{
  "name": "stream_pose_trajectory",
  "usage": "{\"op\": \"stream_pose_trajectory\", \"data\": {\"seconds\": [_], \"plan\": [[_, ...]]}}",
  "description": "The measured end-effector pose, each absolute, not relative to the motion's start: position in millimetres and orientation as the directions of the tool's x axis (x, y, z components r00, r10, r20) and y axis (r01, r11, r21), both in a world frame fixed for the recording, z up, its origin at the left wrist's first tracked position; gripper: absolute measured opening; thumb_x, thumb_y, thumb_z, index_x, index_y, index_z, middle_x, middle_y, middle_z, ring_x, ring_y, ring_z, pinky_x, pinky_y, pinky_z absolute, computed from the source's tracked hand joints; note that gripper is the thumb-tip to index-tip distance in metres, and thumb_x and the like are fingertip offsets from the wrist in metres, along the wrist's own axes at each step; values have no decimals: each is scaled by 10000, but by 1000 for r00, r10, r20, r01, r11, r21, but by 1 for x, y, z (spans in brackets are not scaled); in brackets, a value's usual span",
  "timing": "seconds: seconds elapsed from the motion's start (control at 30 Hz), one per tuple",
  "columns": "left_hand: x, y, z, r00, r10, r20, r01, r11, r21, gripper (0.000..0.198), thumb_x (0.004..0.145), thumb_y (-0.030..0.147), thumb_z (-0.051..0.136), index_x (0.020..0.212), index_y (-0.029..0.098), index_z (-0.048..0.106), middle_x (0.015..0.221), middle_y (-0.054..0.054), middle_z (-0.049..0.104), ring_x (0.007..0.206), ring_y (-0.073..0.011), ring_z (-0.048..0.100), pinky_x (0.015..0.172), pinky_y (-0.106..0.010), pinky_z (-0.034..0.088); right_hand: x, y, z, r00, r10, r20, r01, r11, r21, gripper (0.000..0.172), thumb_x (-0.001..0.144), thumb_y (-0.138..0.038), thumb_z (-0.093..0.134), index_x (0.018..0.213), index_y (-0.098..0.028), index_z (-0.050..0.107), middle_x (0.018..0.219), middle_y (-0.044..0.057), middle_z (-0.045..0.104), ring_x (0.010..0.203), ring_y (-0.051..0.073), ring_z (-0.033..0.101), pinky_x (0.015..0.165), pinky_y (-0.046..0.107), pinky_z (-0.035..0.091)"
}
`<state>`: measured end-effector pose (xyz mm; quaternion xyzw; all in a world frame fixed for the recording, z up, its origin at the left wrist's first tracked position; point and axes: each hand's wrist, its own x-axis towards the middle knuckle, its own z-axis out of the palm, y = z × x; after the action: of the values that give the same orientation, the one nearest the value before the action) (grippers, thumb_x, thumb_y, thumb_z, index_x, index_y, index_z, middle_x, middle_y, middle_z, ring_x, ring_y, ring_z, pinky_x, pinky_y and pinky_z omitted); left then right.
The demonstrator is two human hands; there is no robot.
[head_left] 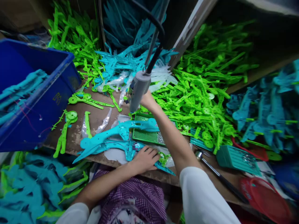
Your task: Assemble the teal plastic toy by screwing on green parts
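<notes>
My right hand (pixel 147 100) is wrapped round a grey hanging power screwdriver (pixel 138 90), held upright over the workbench with its cable running up and away. My left hand (pixel 145 159) presses down, fingers curled, on a teal plastic toy part (pixel 121 137) that lies flat at the bench's near edge. Just behind that part sits a green perforated tray (pixel 146 135) with small screws in it.
Heaps of bright green parts (pixel 198 93) and teal parts (pixel 123 62) crowd the back and right. A blue crate (pixel 35 102) stands at left. A hammer (pixel 217 174), a teal tray (pixel 235 158) and a red basket (pixel 266 196) lie at right.
</notes>
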<state>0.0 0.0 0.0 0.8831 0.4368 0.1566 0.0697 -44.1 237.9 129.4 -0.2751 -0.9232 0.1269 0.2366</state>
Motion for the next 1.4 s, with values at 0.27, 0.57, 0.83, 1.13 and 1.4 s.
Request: {"op": "stream_pose_trajectory", "data": {"seconds": [0.27,0.57,0.83,1.13,1.4], "plan": [[-5,0,6,574,802,166,761,-597,255,534,854,482,641,1255,148,528,1274,-118,587,1179,-252,535,1008,-379,380,92,165,159,-57,799,598,516,536,-668,441,898,-478,485,1266,-247,409,1223,119,539,1136,253,578,967,447,501],[-5,2,10,571,801,179,772,-598,216,481,851,411,664,1244,156,558,1283,-128,603,1176,-262,554,1009,-404,393,194,-49,50,367,635,680,822,120,-557,332,778,-300,708,998,-268,462,1042,87,452,981,268,568,861,486,529],[-5,4,11,559,811,174,765,-585,270,471,865,430,640,1237,148,578,1264,-160,611,1181,-292,555,1014,-433,409,176,-19,13,228,636,737,885,179,-429,257,802,-341,705,928,-211,524,971,56,455,874,187,545,738,349,540],[4,5,42,287,953,101,461,-229,857,347,970,405,450,1216,197,579,1202,-112,629,1091,-228,602,953,-392,473,153,-26,17,143,864,483,863,130,-489,200,864,-346,608,975,-179,601,1030,128,541,991,253,540,845,411,513],[33,21,46,347,899,-268,-100,320,942,505,643,439,828,1011,139,659,904,-60,681,788,-155,617,736,-270,491,155,-35,30,85,870,485,846,195,-496,193,838,-223,600,1023,-175,627,1052,136,549,996,268,537,859,448,530]]}}
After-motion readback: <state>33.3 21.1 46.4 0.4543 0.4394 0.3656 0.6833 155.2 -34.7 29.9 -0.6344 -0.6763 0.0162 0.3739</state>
